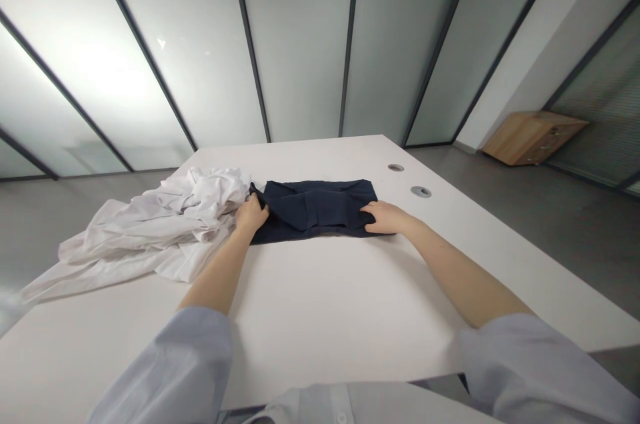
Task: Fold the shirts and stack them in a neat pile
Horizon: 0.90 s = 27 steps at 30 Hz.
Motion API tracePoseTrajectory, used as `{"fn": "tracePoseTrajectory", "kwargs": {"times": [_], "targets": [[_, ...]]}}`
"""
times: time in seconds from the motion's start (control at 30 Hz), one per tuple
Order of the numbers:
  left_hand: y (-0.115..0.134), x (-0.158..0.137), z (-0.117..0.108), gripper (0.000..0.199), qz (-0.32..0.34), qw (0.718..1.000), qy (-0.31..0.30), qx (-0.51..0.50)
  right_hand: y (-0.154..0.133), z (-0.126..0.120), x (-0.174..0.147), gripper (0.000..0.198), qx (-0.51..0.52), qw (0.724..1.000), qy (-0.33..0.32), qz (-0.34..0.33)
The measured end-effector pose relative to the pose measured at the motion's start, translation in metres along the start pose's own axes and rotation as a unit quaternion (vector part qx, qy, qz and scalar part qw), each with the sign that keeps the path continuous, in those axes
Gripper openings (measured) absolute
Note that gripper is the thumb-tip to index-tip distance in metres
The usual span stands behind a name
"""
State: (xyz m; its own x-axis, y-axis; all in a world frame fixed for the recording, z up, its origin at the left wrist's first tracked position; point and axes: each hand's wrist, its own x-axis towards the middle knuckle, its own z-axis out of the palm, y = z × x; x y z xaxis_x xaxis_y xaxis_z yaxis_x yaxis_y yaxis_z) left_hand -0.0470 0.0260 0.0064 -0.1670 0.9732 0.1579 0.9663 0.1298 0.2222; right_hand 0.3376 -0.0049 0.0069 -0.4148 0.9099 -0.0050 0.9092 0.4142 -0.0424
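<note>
A dark navy folded garment (320, 209) lies across the middle of the white table; which kind of garment it is I cannot tell. My left hand (251, 213) is closed on its left edge, with a corner of the fabric raised above the fingers. At the right edge, my right hand (386, 217) grips the fabric, the thumb and fingers bent over it. A heap of crumpled white cloth (165, 224) lies just left of my left hand and partly behind my left forearm.
The white table (340, 304) has two round cable grommets, a far one (395, 168) and a nearer one (421, 191), near its right edge. Frosted glass panels (300, 44) stand beyond the table. A wooden drawer cabinet (530, 136) is on the floor at the far right.
</note>
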Motion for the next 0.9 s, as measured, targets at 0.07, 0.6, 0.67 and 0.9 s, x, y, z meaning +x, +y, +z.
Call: {"fn": "tracePoseTrajectory", "kwargs": {"times": [0.07,0.6,0.67,0.9], "targets": [[-0.001,0.001,0.003,0.057,-0.02,0.999,0.034,-0.026,0.007,0.003,-0.006,0.053,0.02,1.0,0.003,-0.023],[-0.018,0.022,0.011,0.017,0.118,0.955,0.034,-0.268,0.042,0.012,0.0,0.024,0.39,0.887,0.235,0.071],[-0.015,0.024,0.006,0.017,0.14,0.928,0.0,-0.346,0.046,0.001,-0.004,0.021,0.42,0.863,0.26,0.109],[0.007,0.063,-0.01,0.039,-0.052,0.866,-0.053,-0.495,0.063,-0.035,0.043,0.028,0.537,0.752,0.327,0.198]]}}
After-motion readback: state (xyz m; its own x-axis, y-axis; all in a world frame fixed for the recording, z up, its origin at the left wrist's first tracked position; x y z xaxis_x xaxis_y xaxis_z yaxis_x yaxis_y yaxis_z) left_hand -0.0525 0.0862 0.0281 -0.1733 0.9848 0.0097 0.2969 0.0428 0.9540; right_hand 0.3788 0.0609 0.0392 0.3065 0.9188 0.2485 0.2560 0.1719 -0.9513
